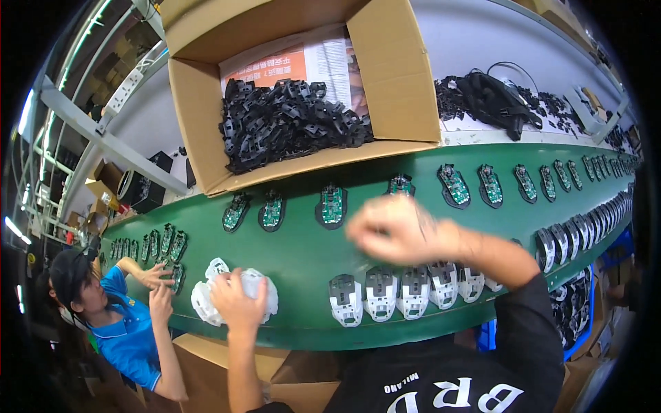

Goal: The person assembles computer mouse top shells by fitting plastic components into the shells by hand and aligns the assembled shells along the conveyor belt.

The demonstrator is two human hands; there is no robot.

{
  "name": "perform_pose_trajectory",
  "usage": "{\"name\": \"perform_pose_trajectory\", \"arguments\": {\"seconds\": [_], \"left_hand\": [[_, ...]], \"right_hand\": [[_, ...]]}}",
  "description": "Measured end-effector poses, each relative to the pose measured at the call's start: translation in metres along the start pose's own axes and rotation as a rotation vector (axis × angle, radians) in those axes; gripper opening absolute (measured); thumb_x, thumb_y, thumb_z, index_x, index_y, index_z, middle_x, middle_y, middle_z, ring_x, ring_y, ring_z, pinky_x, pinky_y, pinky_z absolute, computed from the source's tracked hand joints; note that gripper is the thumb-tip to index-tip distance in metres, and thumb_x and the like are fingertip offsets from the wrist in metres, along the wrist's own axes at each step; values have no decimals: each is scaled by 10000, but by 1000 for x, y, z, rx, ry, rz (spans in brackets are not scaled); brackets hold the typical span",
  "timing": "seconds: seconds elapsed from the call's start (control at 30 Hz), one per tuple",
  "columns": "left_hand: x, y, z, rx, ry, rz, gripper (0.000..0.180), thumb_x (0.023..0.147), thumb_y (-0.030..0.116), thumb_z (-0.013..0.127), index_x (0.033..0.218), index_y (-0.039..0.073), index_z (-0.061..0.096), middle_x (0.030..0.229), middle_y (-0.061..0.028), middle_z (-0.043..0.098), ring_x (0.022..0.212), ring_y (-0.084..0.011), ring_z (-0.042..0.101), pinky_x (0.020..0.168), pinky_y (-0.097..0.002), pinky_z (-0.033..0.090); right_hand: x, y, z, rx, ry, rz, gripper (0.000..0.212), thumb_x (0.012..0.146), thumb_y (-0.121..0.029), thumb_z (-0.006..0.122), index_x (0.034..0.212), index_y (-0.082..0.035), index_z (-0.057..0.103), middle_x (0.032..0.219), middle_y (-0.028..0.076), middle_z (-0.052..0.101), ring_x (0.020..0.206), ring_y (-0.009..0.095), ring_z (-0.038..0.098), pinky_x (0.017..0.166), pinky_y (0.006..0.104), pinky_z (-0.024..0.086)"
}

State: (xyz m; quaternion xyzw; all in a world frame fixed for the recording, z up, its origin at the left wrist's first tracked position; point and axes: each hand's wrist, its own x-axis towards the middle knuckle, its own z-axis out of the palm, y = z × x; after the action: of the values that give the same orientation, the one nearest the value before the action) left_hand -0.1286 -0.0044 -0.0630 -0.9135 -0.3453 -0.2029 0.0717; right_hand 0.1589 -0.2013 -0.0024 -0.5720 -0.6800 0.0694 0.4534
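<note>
My left hand [237, 301] has its fingers and thumb around a white plastic mouse shell [253, 281], in a small cluster of white shells [204, 303] on the green bench. Over the middle of the bench is my right hand [396, 230], its curled fingers smeared by motion. Whether it holds anything is unclear. Just behind it, a black mouse base with a green circuit board [401, 184] is partly covered. More such bases [332, 205] stand in a spaced row. Nearer to me, white and dark-grey mouse shells [381, 294] line the front edge.
A cardboard box [396, 69] of black plastic parts [282, 124] stands at the back. To its right are a black bag [490, 100] and loose black pieces. A co-worker in a blue shirt [127, 337] handles a circuit-board base at left. A blue crate [575, 310] sits below at right.
</note>
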Motion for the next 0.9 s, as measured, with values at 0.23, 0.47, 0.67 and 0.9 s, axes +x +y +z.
{"name": "perform_pose_trajectory", "arguments": {"seconds": [0.23, 0.47, 0.67, 0.9], "left_hand": [[-12, 36, 4, -23, -32, 131, 617, 601, 308, 772, 1130, 64, 568, 1120, -155, 523, 988, -313, 493, 829, -434, 370], [-17, 16, 10, -43, 0, 86, 607, 634, 196, 754, 1175, 13, 552, 1254, -158, 514, 1163, -353, 451, 972, -459, 337], [-28, 42, -16, -323, 246, 120, 527, 641, 113, 758, 1116, -26, 575, 1147, -194, 575, 1126, -384, 502, 940, -464, 388], [-35, 113, -40, -1728, -46, -585, 770, 722, -121, 644, 1380, -52, 248, 1228, -164, 480, 1085, -253, 549, 844, -387, 534]], "right_hand": [[105, 124, -38, -891, -411, 595, 385, 769, -386, 641, 965, -56, 649, 942, 171, 666, 911, 316, 642, 818, 404, 506], [107, 142, -45, -968, -287, 542, 279, 738, -225, 670, 950, -43, 678, 1009, 199, 656, 931, 329, 639, 825, 393, 507], [72, 108, -54, -338, 253, 364, 302, 757, -164, 666, 1017, -9, 648, 920, 170, 670, 810, 260, 659, 739, 359, 526], [-15, -29, 6, 700, 257, 514, 382, 831, -72, 680, 1169, 46, 545, 969, 126, 670, 712, 86, 621, 655, 229, 514]]}}
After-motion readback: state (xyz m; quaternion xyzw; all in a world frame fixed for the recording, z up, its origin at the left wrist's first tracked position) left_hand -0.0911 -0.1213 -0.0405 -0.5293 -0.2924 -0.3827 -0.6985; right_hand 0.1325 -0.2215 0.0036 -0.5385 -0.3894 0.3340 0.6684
